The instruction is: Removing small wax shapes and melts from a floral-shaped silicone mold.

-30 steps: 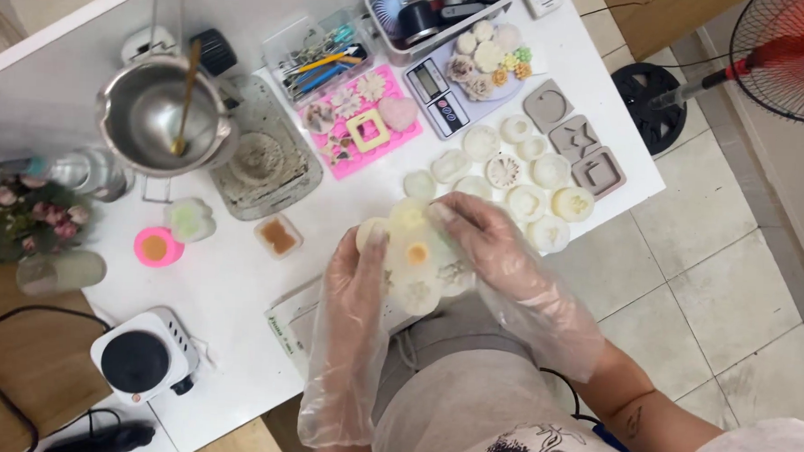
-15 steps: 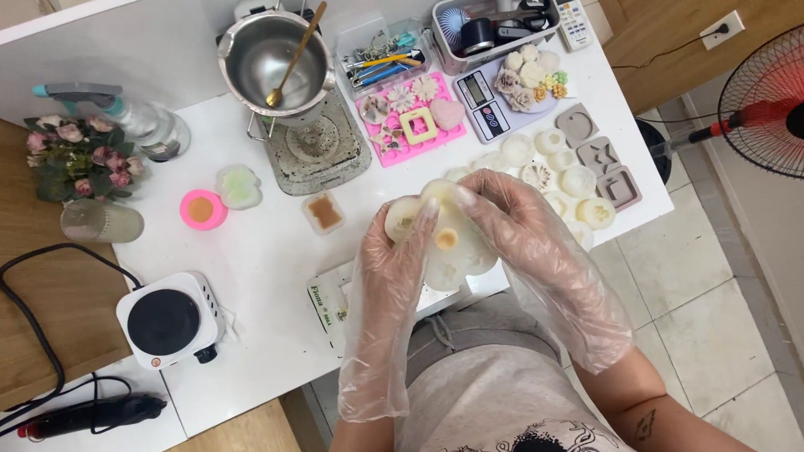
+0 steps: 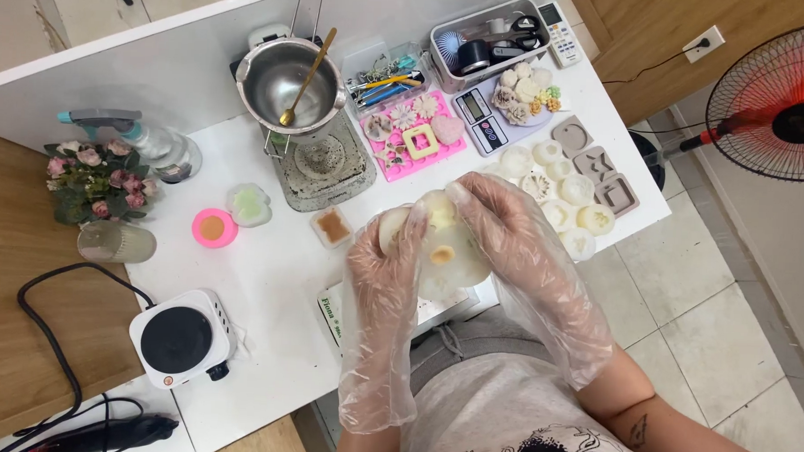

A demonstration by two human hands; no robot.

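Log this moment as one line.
left hand: holds white mould | right hand: holds same mould | both gloved | above white table

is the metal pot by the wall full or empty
Empty, as far as shows. The metal pot has a bare shiny bottom; only a gold spoon leans inside it.

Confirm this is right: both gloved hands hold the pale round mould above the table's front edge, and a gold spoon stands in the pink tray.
Not quite. The head view shows the gold spoon standing in the steel pot, not the pink tray. The rest holds: left hand and right hand grip the pale round mould.
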